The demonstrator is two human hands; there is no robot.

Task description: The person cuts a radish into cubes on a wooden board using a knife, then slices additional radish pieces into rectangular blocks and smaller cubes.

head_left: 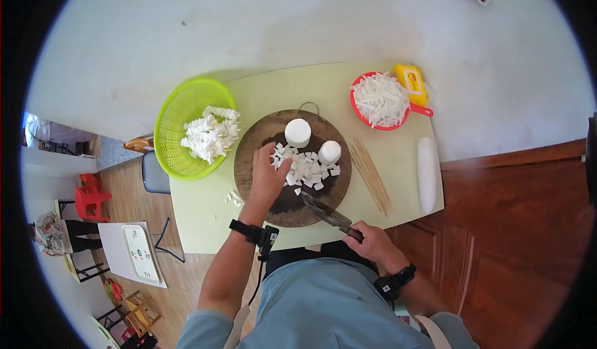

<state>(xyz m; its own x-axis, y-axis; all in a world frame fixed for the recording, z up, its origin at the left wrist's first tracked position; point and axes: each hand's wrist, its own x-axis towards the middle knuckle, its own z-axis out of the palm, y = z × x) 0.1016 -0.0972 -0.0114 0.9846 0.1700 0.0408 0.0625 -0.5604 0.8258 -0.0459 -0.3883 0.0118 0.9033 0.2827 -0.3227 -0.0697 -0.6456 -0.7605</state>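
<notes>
My right hand (371, 247) grips the handle of a kitchen knife (326, 213), its dark blade slanting over the near edge of a round wooden chopping board (252, 144). On the board lies a heap of white radish cubes (305, 169). My left hand (268, 174) rests at the heap's left side, thumb and fingers apart and touching the cubes; nothing shows held in it. Two thick white radish chunks, a larger one (298, 133) and a smaller one (329, 152), stand at the heap's far and right sides.
A green basket (165, 139) at left holds skewered white pieces. Bamboo skewers (371, 178) lie right of the board, before a whole white radish (426, 175). Behind them are a red strainer (420, 110) of white shreds and a yellow packet (411, 85). Scraps (235, 198) lie left.
</notes>
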